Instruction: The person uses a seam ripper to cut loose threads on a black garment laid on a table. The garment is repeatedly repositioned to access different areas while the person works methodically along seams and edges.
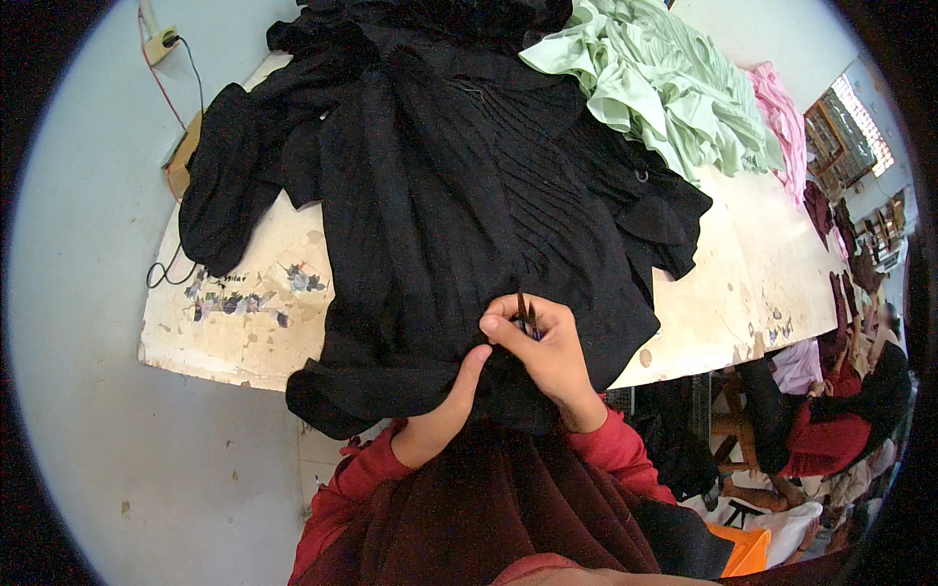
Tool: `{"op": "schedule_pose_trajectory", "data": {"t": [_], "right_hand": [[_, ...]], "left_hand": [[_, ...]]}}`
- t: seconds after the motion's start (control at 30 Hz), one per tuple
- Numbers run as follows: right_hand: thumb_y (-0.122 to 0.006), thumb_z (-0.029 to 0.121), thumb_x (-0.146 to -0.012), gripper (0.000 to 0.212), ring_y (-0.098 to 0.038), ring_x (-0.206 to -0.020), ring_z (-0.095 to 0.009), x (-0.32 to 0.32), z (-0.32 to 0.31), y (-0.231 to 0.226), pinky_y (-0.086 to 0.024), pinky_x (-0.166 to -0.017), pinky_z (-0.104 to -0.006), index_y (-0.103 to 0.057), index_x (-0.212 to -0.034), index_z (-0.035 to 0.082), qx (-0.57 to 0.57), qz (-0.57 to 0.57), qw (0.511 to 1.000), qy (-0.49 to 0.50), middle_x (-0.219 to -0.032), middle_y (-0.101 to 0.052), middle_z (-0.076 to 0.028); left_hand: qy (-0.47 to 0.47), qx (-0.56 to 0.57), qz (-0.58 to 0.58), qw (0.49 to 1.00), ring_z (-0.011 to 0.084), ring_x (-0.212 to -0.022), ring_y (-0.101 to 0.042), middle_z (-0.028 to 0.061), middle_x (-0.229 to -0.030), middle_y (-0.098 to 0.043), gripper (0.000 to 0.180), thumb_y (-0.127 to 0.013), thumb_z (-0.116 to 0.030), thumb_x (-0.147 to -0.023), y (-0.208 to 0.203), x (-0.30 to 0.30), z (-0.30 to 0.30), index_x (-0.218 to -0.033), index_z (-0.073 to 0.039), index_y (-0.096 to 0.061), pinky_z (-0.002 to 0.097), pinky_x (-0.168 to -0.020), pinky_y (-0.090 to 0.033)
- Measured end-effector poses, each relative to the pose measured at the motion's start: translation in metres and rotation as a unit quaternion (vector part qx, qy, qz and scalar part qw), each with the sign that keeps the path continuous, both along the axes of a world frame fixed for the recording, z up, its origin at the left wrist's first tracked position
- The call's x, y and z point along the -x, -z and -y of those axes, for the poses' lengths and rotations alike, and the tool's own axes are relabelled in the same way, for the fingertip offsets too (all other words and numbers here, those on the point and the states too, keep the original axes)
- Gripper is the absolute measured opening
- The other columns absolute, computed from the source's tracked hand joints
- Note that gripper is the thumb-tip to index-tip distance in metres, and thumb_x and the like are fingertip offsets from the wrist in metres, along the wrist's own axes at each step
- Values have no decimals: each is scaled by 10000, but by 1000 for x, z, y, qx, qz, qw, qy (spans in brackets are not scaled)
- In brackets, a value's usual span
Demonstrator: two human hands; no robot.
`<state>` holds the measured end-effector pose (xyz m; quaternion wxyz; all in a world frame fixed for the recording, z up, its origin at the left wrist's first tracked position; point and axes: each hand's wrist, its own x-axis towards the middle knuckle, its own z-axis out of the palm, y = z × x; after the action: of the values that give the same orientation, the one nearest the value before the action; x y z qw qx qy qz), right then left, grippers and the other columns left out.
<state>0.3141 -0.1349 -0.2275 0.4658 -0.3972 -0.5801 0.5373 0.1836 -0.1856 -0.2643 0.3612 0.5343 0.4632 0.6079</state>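
A black garment [420,215] with pleated parts lies spread over the table, its near edge hanging toward me. My left hand [447,402] grips that near edge, the thumb on top and the fingers hidden under the cloth. Just to its right, my right hand [547,352] is closed around a small pair of thread snips [526,314], whose dark blades point away from me. Thumb and forefinger of this hand meet at the cloth, close to the left thumb. Whether they pinch a thread or fabric is too small to tell.
The worn, pale table [752,264] has peeling patches. A light green pleated cloth [664,88] and a pink cloth [779,107] are heaped at the far right. On the left wall hangs a socket [161,45] with a cord. A person in red [831,430] sits at the right.
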Motion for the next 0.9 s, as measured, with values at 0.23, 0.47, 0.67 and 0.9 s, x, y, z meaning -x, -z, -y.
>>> {"op": "schedule_pose_trajectory", "data": {"t": [0.23, 0.47, 0.67, 0.9], "right_hand": [[-675, 173, -849, 268, -477, -703, -42, -12, -3, -7, -341, -623, -191, -538, -1040, 44, 12, -24, 997, -69, -768, -545, 15], [-779, 141, -719, 317, -653, -746, -162, -31, 4, -25, -480, -649, -230, -659, -979, 5, -235, 218, 947, 2, -943, -679, -112], [-767, 131, -726, 236, -678, -654, -188, -28, -1, -25, -490, -587, -250, -674, -917, 29, -344, 243, 907, 22, -837, -699, -95], [-744, 109, -758, 181, -679, -706, -169, -27, 0, -23, -494, -642, -238, -674, -888, 5, -291, 210, 932, 52, -838, -700, -100]], "left_hand": [[9, 54, 232, 971, 176, -955, -618, 79, -1108, -632, 275, -684, -26, -830, -10, -2, 2, -1094, 25, -624, 286, -869, -480], [17, 84, 281, 956, 170, -918, -631, 77, -1046, -653, 231, -690, -12, -820, -14, -2, 2, -1045, 20, -650, 288, -840, -497], [12, 54, 275, 960, 169, -915, -634, 73, -1053, -654, 228, -682, -2, -821, -11, -4, 1, -1046, 18, -651, 286, -834, -499], [18, 85, 310, 947, 175, -949, -625, 88, -1086, -644, 239, -672, 3, -825, -8, -4, 1, -1061, 20, -639, 294, -859, -491]]}}
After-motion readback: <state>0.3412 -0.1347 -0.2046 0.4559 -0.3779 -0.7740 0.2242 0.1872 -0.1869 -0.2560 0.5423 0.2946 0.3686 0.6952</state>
